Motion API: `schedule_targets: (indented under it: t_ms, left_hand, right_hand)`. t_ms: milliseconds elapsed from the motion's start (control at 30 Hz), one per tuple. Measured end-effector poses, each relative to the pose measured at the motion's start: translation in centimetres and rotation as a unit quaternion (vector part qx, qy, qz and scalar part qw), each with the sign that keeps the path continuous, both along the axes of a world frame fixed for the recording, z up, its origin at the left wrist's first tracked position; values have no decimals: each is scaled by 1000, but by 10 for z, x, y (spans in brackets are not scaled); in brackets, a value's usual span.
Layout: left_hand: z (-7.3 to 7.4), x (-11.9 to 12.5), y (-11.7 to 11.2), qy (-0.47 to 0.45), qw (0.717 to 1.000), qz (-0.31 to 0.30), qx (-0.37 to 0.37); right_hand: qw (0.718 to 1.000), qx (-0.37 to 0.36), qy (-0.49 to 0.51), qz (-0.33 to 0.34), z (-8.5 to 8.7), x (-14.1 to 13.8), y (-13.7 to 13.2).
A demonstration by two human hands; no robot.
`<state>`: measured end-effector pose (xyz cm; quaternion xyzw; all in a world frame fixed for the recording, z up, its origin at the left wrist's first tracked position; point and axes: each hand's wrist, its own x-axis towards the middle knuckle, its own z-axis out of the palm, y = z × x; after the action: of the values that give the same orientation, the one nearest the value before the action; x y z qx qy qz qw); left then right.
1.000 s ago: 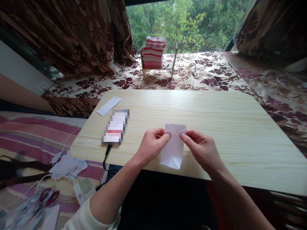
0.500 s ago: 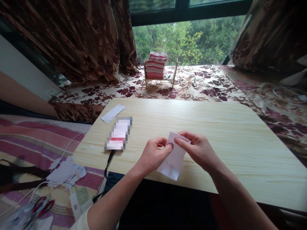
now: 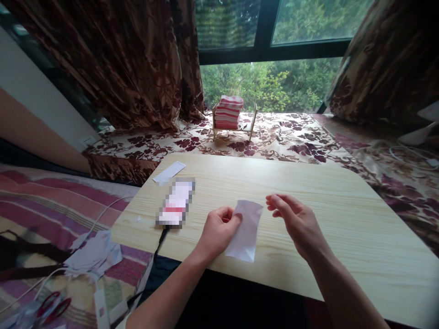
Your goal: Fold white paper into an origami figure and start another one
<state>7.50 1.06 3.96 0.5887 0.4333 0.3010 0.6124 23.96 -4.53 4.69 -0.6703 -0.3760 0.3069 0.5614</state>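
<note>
The white paper [image 3: 247, 233] is over the near part of the wooden table [image 3: 343, 219], about midway between left and right, and the left hand [image 3: 218, 232] alone holds it, thumb on the face at its left edge and the other fingers curled behind. The right hand [image 3: 300, 224] is off the sheet, just beside its right edge; its fingers are loosely bent, close together, with nothing seen in them. As for progress, the sheet is spread out as a narrow oblong and seems to bear crease lines toward its near end, so some folding looks done; how much is left cannot be told from this view. The sheet's near end stops short of the table's near edge, leaving a slim margin there, and whether it rests on the wood or hangs above it is unclear. The widest room to move is on the right and far side, where wood grain shows out to the rounded far right corner. The left is tighter: a blurred-out phone [image 3: 176, 203] with a black cable [image 3: 161, 240] lies near the left edge, a paper strip [image 3: 169, 172] just beyond it, and a small scrap [image 3: 139, 219] nearby.
</note>
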Motion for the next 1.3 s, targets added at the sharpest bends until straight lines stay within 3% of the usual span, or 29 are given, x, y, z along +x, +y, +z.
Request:
schedule_targets:
  t_ms: [167, 433, 533, 633, 733, 867, 1167, 1300]
  left_hand:
    - [-3, 3, 2, -23, 1000, 10, -9]
    - [0, 7, 0, -13, 1000, -15, -1]
    - [-5, 1, 1, 56, 992, 4, 116]
    - [-13, -8, 0, 160, 941, 21, 299]
    - [-21, -15, -3, 220, 904, 12, 367]
    - [-29, -16, -7, 258, 885, -6, 387]
    - [-31, 12, 3, 267, 890, -25, 368]
    - [-28, 17, 6, 269, 891, -50, 363]
  right_hand:
    - [998, -18, 31, 45, -13, -19, -18]
    - [1000, -4, 15, 20, -18, -20, -17]
    - [999, -25, -5, 24, -24, -15, -20]
    - [998, -51, -32, 21, -35, -11, -26]
    - [992, -74, -106, 17, -44, -8, -31]
    - [973, -92, -212, 27, -48, -8, -32]
    - [934, -86, -344, 43, -48, -11, -33]
    - [900, -49, -433, 4, -42, -13, -42]
